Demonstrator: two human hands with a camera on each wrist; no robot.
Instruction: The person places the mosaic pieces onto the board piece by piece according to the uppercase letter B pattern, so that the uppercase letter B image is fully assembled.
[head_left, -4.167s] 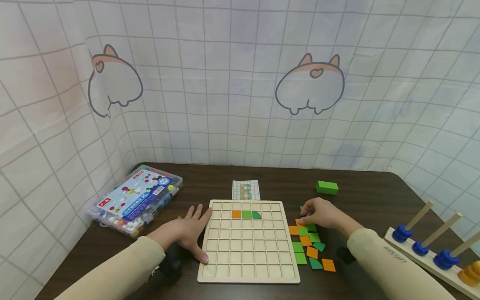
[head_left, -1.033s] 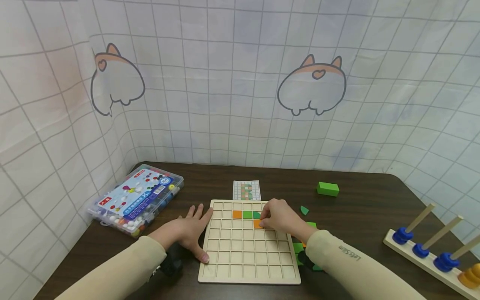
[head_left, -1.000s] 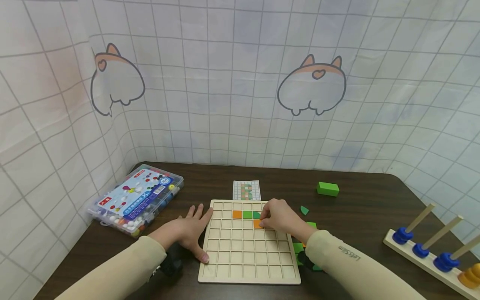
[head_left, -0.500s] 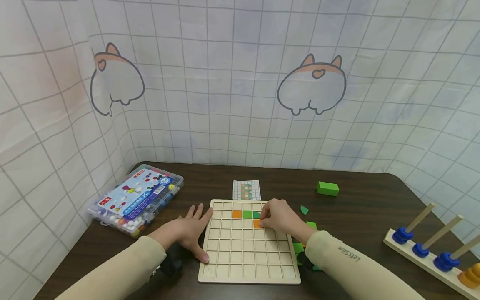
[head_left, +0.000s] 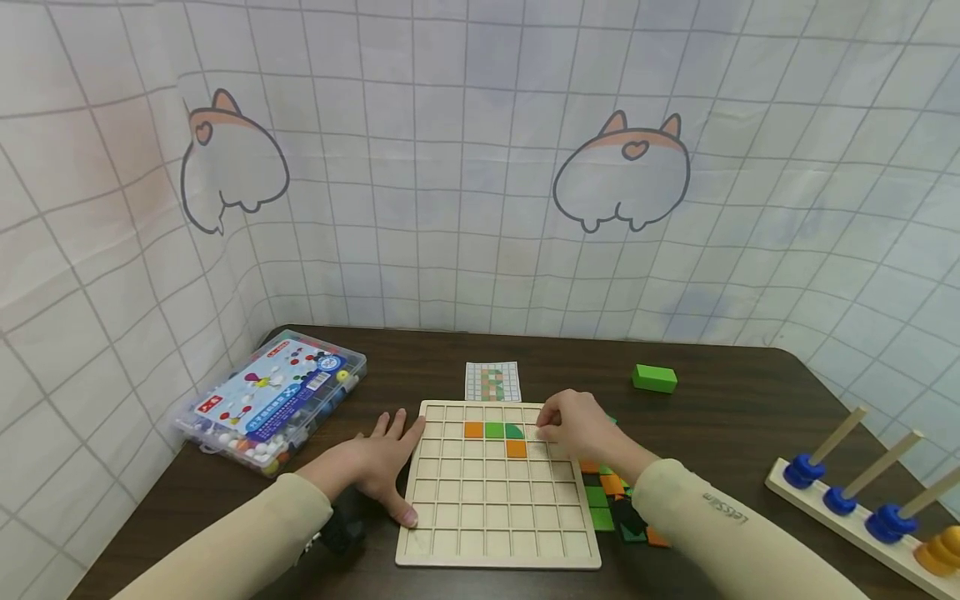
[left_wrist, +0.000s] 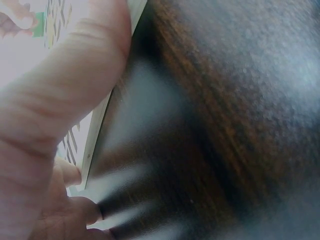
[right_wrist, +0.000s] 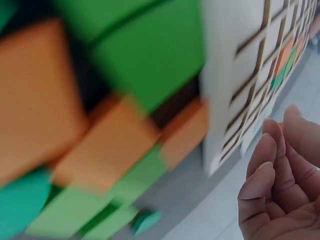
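A square wooden grid board (head_left: 487,506) lies on the table. In its upper part an orange square tile (head_left: 473,430), a green square tile (head_left: 494,430) and a dark green quarter-round tile (head_left: 513,431) form a row. Another orange tile (head_left: 516,449) sits below the quarter-round one. My left hand (head_left: 371,467) rests spread along the board's left edge, thumb on its rim. Above the board's right side is my right hand (head_left: 577,423); the right wrist view shows its loosely bent fingers (right_wrist: 260,185) with nothing between them. Loose tiles (head_left: 602,518) lie right of the board, partly hidden by the right arm.
Behind the board lies a printed pattern card (head_left: 492,381). A green block (head_left: 654,378) is at the back right. On the left stands a clear plastic box (head_left: 277,396) of coloured pieces. A wooden peg stand (head_left: 817,492) with blue rings is at the far right.
The right hand went from the loose tiles to the board and set an orange tile under the quarter-round one. It has now let go and moved right. The left hand stays put.
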